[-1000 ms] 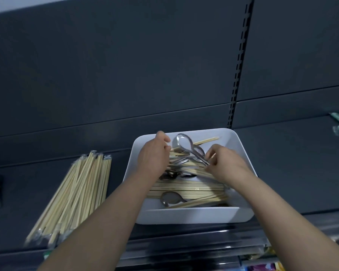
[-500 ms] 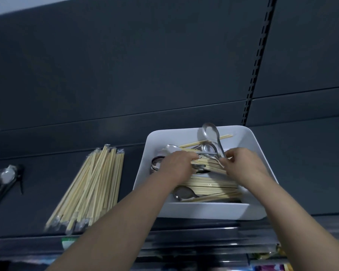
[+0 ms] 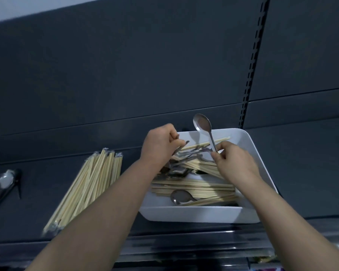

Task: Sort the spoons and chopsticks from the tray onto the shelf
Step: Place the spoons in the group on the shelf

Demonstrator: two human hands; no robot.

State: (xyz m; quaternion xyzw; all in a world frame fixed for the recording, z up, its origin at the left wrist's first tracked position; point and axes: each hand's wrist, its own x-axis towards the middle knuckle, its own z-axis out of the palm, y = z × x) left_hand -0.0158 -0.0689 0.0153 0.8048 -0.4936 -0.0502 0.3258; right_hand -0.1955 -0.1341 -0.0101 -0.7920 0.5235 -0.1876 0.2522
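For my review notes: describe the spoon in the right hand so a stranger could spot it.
Find the white tray on the dark shelf. At its far rim, the right hand pinches a metal spoon by its handle. It alone stands upright, bowl up; the tray's other spoons lie among chopsticks.

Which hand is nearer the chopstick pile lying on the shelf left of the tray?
Left. The left hand, gripping spoons, is over the left side of the tray, just right of the chopstick pile; the right hand, pinching a raised spoon, is farther right.
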